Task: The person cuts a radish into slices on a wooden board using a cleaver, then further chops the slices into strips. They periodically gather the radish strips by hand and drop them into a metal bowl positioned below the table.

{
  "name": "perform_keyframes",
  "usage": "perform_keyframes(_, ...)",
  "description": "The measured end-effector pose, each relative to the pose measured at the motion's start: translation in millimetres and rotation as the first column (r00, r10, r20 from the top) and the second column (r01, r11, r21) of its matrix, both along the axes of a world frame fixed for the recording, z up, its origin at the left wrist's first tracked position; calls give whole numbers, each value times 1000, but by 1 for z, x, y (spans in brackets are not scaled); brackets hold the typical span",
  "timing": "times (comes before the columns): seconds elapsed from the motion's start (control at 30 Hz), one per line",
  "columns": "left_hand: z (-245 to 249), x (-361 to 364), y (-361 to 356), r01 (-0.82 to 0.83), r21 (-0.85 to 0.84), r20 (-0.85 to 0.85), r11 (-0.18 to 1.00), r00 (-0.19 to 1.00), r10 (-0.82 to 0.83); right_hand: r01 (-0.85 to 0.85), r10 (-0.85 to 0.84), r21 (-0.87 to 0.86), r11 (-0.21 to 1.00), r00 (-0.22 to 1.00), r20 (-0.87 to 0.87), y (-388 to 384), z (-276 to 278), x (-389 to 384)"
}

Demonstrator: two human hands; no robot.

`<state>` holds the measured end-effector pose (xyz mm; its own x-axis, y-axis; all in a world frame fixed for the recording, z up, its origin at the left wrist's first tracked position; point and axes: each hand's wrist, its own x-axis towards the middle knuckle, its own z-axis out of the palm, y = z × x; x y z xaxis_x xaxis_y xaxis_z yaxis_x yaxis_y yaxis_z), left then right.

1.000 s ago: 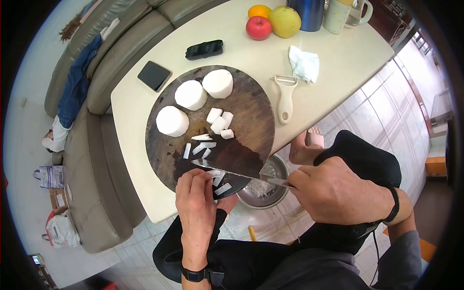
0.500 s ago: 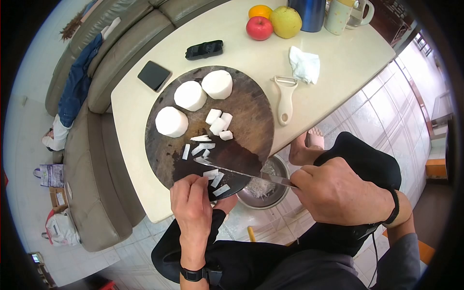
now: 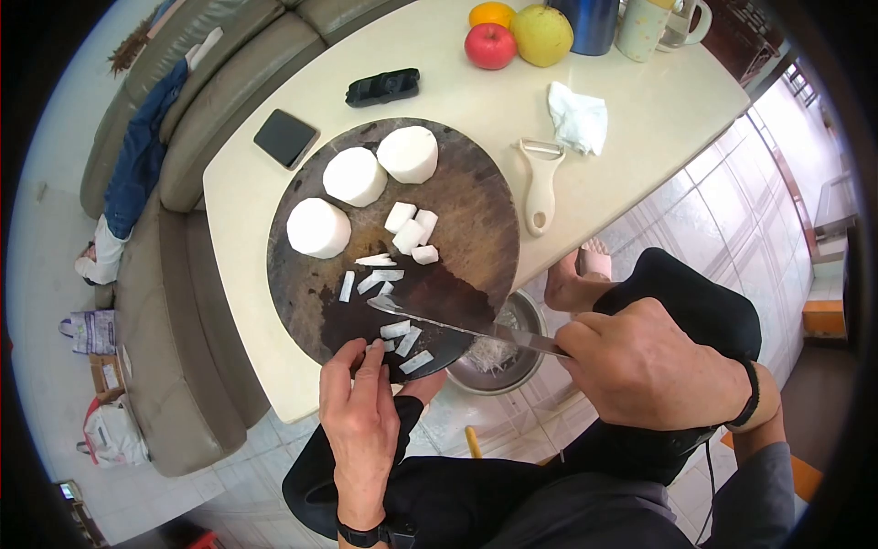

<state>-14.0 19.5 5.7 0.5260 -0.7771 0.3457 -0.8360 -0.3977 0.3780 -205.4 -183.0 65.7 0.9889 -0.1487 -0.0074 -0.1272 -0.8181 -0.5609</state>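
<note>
Right hand (image 3: 654, 366) holding knife (image 3: 457, 328), 3 white rounds (image 3: 355, 177)

A head-worn camera, the single view, looks forward and steeply down past the wearer's lap (image 3: 457, 499) at the left hand (image 3: 359, 412), the right hand (image 3: 649, 371) and a round cutting board (image 3: 466, 197), all close below. Its wide, curved frame, dark at the corners, reaches the table's (image 3: 672, 114) far end, a sofa (image 3: 160, 339) at left and tiled floor (image 3: 722, 220) at right.
</note>
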Motion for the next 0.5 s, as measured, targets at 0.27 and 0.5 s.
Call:
perform_keyframes(0.27, -1, -9, -3, 160, 8, 19, 987, 987, -160, -18, 18, 11, 1000, 999, -34, 2, 2, 1)
perform_keyframes(0.5, 2, -3, -4, 212, 96, 108, 973, 969, -221, -21, 23, 30, 999, 998, -53, 3, 2, 1)
